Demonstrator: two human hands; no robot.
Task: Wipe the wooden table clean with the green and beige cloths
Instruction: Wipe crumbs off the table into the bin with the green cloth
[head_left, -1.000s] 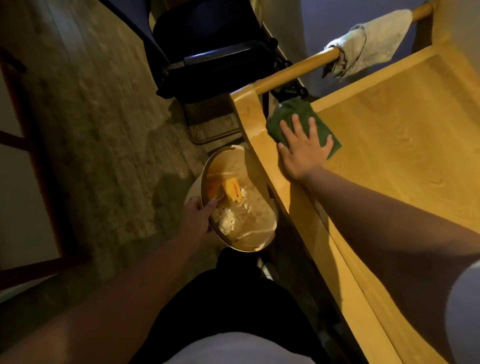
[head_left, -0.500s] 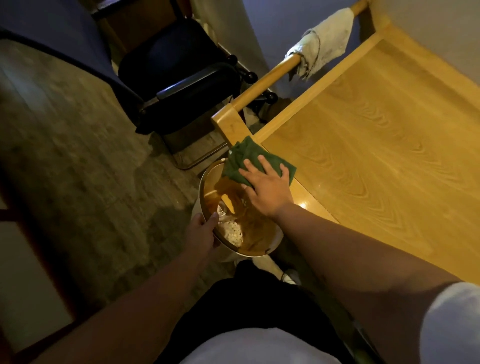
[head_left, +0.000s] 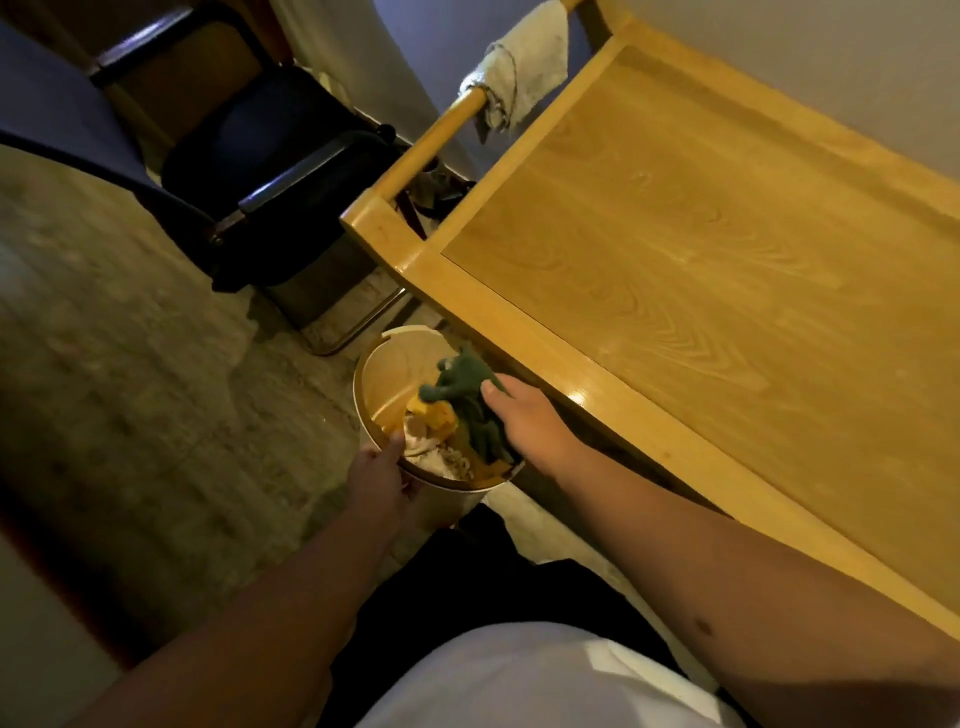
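Observation:
The wooden table (head_left: 701, 270) fills the right side of the head view, its top bare and glossy. My right hand (head_left: 524, 421) is off the table's near edge, holding the crumpled green cloth (head_left: 467, 395) over the mouth of a round beige bin (head_left: 384, 364). My left hand (head_left: 379, 478) grips that bin by its near rim, thumb inside. The beige cloth (head_left: 524, 83) hangs over the wooden rail at the table's far end.
The bin holds yellow and white scraps (head_left: 436, 436). A dark chair (head_left: 260, 171) and a pedal bin (head_left: 322, 291) stand on the floor past the table's corner. My black trousers and white shirt fill the bottom.
My right hand has swept the green cloth off the table's edge and down over the bin, bunching it up. My left hand kept hold of the bin's rim.

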